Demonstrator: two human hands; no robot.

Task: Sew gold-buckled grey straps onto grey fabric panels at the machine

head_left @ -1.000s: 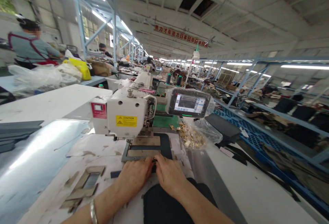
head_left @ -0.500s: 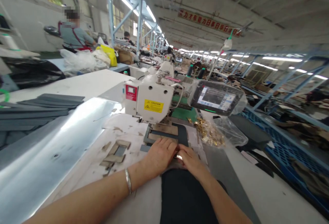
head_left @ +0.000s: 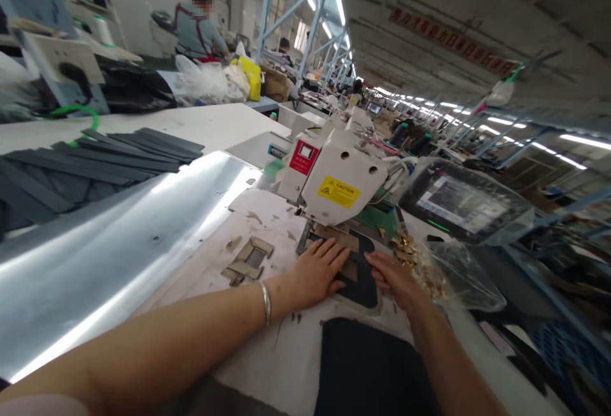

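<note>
A: What was the state of the left hand [head_left: 317,274]?
B: It lay spread flat, palm down, fingers over the dark panel [head_left: 360,292] and the strip [head_left: 350,270] across it. The right hand [head_left: 392,276] was curled narrow at the panel's right edge; whether it gripped anything could not be told.
A: Position and direction of the panel?
B: It lay on the work surface, just in front of the sewing machine [head_left: 341,180]. The visible part ran lengthwise from the machine toward the wearer, rounded corner at near right. The left hand hid the remainder.
A: Adjacent items?
B: A second panel [head_left: 367,371] lay nearer the wearer, between the forearms. Gold pieces [head_left: 405,250] lay right of the right hand; a tan frame [head_left: 255,257] lay left of the left.
A: Change from half a second earlier?
B: The hands, previously together, had separated. The near rounded corner, previously covered, was exposed.
</note>
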